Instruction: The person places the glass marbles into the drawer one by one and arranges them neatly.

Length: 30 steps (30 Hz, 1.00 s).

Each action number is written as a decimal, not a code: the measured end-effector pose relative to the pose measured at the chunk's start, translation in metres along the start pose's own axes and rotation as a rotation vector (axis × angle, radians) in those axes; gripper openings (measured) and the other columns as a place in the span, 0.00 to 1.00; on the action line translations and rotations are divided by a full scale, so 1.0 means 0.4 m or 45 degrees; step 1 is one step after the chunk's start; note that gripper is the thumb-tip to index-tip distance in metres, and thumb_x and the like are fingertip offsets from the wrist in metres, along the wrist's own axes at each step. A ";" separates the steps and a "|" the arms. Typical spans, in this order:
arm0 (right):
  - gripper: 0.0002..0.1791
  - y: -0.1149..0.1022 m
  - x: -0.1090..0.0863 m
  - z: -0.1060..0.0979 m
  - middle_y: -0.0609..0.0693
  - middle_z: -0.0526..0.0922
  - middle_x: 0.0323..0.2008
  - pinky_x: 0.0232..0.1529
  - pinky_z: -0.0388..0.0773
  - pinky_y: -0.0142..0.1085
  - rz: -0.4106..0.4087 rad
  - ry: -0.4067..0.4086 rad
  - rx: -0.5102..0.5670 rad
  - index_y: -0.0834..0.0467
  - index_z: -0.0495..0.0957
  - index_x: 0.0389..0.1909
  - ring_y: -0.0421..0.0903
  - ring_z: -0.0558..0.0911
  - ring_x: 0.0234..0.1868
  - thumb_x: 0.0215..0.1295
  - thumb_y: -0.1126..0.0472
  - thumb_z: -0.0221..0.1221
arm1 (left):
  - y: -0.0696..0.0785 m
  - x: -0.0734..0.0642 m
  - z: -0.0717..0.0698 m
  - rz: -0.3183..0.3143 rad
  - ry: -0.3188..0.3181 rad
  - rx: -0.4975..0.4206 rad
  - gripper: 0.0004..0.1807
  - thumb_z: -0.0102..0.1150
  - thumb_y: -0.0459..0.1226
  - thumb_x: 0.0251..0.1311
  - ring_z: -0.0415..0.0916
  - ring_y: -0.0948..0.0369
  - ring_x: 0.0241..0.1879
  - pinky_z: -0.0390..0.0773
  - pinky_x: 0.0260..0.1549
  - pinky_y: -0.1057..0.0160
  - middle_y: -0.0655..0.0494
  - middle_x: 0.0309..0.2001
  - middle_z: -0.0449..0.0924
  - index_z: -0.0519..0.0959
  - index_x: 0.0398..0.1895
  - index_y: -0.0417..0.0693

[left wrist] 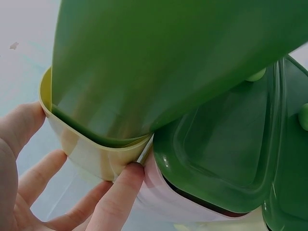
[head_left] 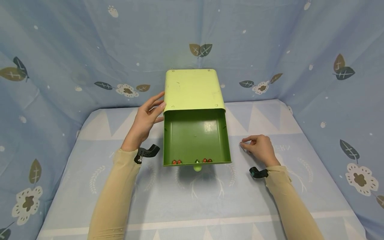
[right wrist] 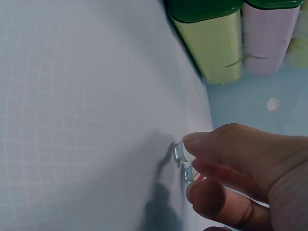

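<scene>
A drawer unit with a yellow-green shell [head_left: 193,88] stands at the back of the table, its top green drawer [head_left: 195,136] pulled out. Inside the drawer, along its front wall, lie several small red marbles [head_left: 205,160] and a clear one [head_left: 197,161]. My left hand [head_left: 145,118] touches the shell's left side with spread, fairly straight fingers; the left wrist view has the fingertips against the shell's edge. To the right of the drawer, just over the table, my right hand [head_left: 260,148] pinches small clear glass pieces [right wrist: 181,153], apparently marbles, partly hidden by the fingers.
Below the pulled-out drawer, the left wrist view has more green drawer fronts [left wrist: 226,144] and a pink shell [left wrist: 156,185]. A round light green knob [head_left: 197,168] sticks out from the drawer's front. Patterned blue curtains [head_left: 126,43] surround the cloth-covered table [head_left: 192,206].
</scene>
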State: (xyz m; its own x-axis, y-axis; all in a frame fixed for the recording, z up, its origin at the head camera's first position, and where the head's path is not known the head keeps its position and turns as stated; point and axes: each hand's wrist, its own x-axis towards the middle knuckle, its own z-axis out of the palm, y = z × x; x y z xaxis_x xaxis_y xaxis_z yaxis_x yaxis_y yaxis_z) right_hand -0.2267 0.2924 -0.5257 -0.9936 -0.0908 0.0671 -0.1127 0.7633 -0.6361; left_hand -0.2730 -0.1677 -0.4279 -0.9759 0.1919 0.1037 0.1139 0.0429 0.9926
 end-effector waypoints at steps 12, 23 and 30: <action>0.11 0.004 0.001 0.004 0.46 0.81 0.16 0.16 0.64 0.34 0.002 -0.010 0.000 0.63 0.93 0.47 0.48 0.76 0.16 0.70 0.59 0.76 | 0.003 -0.001 0.002 0.002 0.001 0.014 0.32 0.58 0.50 0.84 0.69 0.47 0.75 0.78 0.70 0.38 0.45 0.77 0.66 0.66 0.86 0.66; 0.11 0.000 0.004 0.006 0.46 0.82 0.16 0.18 0.66 0.35 -0.006 -0.025 0.006 0.63 0.93 0.46 0.48 0.77 0.17 0.70 0.60 0.76 | 0.002 -0.001 0.002 -0.002 0.008 0.019 0.32 0.58 0.49 0.84 0.70 0.47 0.75 0.78 0.70 0.38 0.45 0.77 0.66 0.66 0.86 0.66; 0.11 -0.002 0.003 0.008 0.46 0.81 0.15 0.18 0.67 0.35 -0.014 -0.015 0.001 0.64 0.93 0.45 0.48 0.77 0.17 0.70 0.61 0.76 | 0.002 -0.001 0.003 0.002 0.007 0.020 0.32 0.58 0.49 0.84 0.70 0.47 0.75 0.79 0.70 0.38 0.45 0.78 0.66 0.66 0.86 0.66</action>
State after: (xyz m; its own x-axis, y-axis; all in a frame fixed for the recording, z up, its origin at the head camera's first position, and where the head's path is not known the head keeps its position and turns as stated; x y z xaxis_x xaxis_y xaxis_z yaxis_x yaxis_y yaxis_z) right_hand -0.2278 0.2895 -0.5276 -0.9922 -0.1066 0.0647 -0.1233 0.7617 -0.6361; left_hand -0.2723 -0.1668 -0.4273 -0.9767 0.1864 0.1060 0.1185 0.0577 0.9913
